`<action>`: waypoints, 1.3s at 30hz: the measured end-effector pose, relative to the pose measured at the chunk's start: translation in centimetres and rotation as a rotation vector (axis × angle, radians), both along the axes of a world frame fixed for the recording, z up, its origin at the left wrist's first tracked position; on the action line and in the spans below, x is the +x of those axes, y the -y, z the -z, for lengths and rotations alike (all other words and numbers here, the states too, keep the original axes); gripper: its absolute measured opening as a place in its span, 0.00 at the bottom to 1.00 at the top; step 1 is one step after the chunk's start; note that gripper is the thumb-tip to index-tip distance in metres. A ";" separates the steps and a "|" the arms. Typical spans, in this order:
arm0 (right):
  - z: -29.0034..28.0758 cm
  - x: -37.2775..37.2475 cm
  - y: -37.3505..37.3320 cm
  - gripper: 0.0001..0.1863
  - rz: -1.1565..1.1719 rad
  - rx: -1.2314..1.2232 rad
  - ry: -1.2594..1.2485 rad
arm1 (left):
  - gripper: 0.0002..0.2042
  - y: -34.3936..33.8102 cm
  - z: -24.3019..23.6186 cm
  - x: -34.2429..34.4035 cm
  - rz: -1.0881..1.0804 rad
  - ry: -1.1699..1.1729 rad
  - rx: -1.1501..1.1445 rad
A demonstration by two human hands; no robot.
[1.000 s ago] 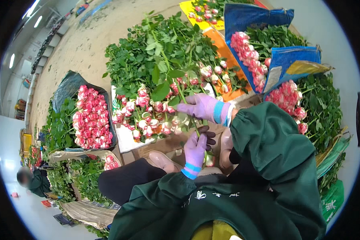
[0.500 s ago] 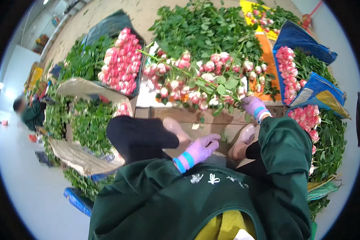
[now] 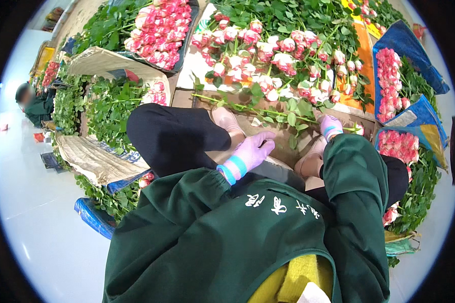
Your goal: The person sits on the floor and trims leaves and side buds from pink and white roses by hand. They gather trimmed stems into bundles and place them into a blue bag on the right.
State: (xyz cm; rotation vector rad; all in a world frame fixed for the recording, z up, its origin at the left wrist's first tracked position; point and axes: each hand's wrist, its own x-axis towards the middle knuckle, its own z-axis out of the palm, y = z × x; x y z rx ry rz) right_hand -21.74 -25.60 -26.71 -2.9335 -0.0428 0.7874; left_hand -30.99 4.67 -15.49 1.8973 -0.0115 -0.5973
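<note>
My right hand [image 3: 329, 124], in a lilac glove with blue cuff stripes, grips a long leafy rose stem [image 3: 268, 112] lying nearly crosswise above my feet, its pink-white bloom [image 3: 358, 129] at the right end. My left hand [image 3: 254, 148], gloved alike, is apart from that stem, fingers loosely curled and apart, holding nothing visible. Just beyond lie loose pink-and-white roses [image 3: 283, 63] on pale and orange sheets [image 3: 365, 50].
Packed rose bundles in sacks surround me: pink heads [image 3: 155, 33] back left, a beige sack [image 3: 93, 156] at left, blue wraps [image 3: 408, 43] at right, more pink heads [image 3: 397, 144] near right. My shoes [image 3: 224, 118] rest on wooden boards. A co-worker [image 3: 35, 106] is at far left.
My left hand has released the stem it gripped a second ago. My right hand moved rightward, turning the rose from upright to crosswise and lower. The view has shifted.
</note>
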 end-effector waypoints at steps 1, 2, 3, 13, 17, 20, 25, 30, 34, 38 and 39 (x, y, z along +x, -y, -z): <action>0.4 -0.1 0.4 0.13 0.019 -0.012 0.004 | 0.17 0.0 0.2 0.0 -0.004 -0.005 -0.009; 0.6 -0.3 1.0 0.13 0.043 -0.021 0.004 | 0.17 -0.1 0.2 0.0 -0.005 -0.010 -0.018; 0.7 -0.6 1.1 0.13 0.057 -0.031 0.002 | 0.17 0.2 0.2 0.3 0.010 -0.016 -0.037; 1.6 -1.7 0.4 0.14 0.117 -0.014 -0.017 | 0.17 0.0 1.2 0.6 -0.056 -0.281 -0.258; 1.9 -0.7 -0.3 0.14 0.183 -0.048 -0.102 | 0.18 0.5 1.3 1.1 -0.082 -0.429 -0.315; 0.1 -0.8 -0.9 0.14 0.226 -0.067 -0.163 | 0.19 0.8 1.2 1.5 -0.044 -0.446 -0.260; -1.0 -1.8 -0.8 0.14 0.285 0.005 -0.038 | 0.19 0.2 1.7 1.8 -0.006 -0.440 -0.226; -3.9 -2.3 -0.5 0.13 0.444 0.086 0.017 | 0.20 -0.9 3.8 1.9 0.014 -0.430 -0.295; -3.6 -0.9 -1.5 0.12 0.555 0.232 0.170 | 0.18 -0.4 3.7 2.2 0.013 -0.429 -0.378; -15.7 0.4 -7.0 0.17 0.346 0.796 0.174 | 0.16 0.9 -0.3 3.5 -0.140 -0.167 -0.367; -16.6 0.3 -8.6 0.17 0.344 0.943 0.298 | 0.15 1.5 -1.5 3.8 -0.199 -0.062 -0.355</action>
